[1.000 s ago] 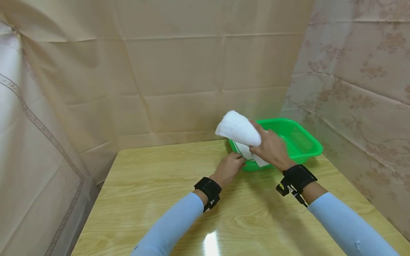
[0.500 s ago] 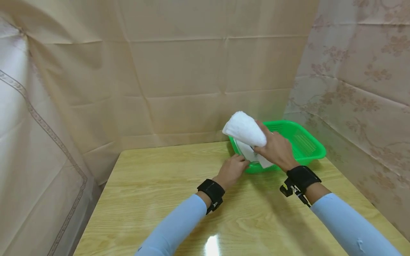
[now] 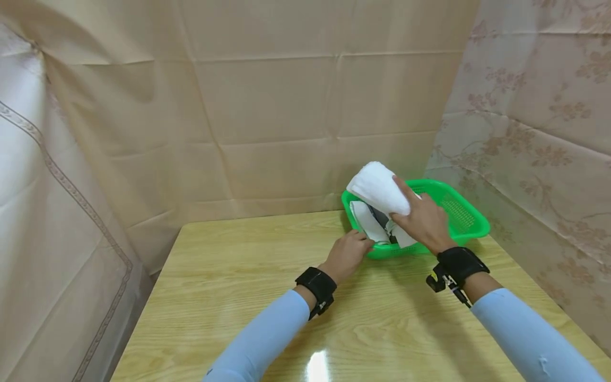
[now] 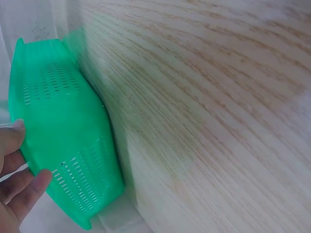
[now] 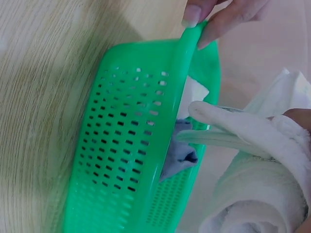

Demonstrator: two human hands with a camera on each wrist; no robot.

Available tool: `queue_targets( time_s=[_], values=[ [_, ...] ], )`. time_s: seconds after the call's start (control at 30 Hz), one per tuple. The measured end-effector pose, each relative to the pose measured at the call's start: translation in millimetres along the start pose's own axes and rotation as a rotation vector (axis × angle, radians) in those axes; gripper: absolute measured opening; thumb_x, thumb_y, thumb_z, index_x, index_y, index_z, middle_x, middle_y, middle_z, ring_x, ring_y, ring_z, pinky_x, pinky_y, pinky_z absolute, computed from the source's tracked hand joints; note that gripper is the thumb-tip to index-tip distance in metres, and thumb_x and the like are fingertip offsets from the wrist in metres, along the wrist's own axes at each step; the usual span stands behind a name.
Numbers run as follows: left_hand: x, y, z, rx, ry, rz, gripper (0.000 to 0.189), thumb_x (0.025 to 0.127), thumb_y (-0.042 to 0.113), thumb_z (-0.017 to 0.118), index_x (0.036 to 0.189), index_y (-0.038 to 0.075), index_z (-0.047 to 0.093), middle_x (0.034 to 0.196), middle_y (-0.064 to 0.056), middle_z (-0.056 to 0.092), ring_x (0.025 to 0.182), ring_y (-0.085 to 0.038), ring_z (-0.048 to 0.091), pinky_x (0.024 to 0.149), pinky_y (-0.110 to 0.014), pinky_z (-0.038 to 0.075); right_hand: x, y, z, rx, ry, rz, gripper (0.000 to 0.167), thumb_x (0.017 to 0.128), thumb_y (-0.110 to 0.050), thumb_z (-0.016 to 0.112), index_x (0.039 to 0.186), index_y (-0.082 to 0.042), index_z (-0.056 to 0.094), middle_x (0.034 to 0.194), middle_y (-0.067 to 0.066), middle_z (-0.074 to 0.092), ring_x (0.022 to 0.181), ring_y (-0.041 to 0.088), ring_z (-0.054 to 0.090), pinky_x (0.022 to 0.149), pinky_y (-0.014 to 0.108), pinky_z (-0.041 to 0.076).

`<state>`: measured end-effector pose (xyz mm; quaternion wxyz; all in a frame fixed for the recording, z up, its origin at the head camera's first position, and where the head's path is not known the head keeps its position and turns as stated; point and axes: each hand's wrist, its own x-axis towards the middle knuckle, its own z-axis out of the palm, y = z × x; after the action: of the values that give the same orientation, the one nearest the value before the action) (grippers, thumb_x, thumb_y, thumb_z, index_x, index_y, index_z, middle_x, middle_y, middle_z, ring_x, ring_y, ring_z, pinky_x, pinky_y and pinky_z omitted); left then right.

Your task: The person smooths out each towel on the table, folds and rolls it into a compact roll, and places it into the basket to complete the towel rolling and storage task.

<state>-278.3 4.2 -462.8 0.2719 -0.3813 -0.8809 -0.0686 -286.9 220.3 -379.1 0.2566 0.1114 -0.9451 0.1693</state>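
A green plastic basket (image 3: 479,227) stands at the table's far right. My left hand (image 3: 346,255) pinches the rim at its near left corner; the left wrist view shows fingers (image 4: 33,191) against the basket wall. My right hand (image 3: 425,220) grips a rolled white towel (image 3: 379,185), tilted above the basket's left part. In the right wrist view, the towel (image 5: 257,194) shows its spiral end, and a loose white flap hangs beside it. Inside the basket lie a white folded cloth (image 3: 366,220) and a dark grey-blue cloth (image 5: 181,150), partly hidden by the towel and the rim.
The wood-grain table (image 3: 248,265) extends to the left and front of the basket. A beige curtain (image 3: 267,106) hangs close behind the table. A floral cloth (image 3: 530,132) hangs along the right side.
My right hand has moved right with the rolled towel, so more of the white and dark cloths in the basket shows. The left hand stays at the basket's rim.
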Motion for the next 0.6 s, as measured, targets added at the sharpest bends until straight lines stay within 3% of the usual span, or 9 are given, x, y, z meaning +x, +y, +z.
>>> queue_targets(
  time_s=[0.6],
  values=[
    [0.2, 0.8, -1.8, -0.017, -0.023, -0.010, 0.017, 0.098, 0.026, 0.070, 0.110, 0.018, 0.080, 0.102, 0.005, 0.073, 0.094, -0.011, 0.063, 0.080, -0.015, 0.051, -1.0, 25.5, -3.1, -0.005, -0.002, 0.028, 0.086, 0.090, -0.036, 0.074, 0.163, -0.030, 0.030, 0.090, 0.031, 0.060, 0.071, 0.040, 0.057, 0.045, 0.047, 0.038]
  ],
)
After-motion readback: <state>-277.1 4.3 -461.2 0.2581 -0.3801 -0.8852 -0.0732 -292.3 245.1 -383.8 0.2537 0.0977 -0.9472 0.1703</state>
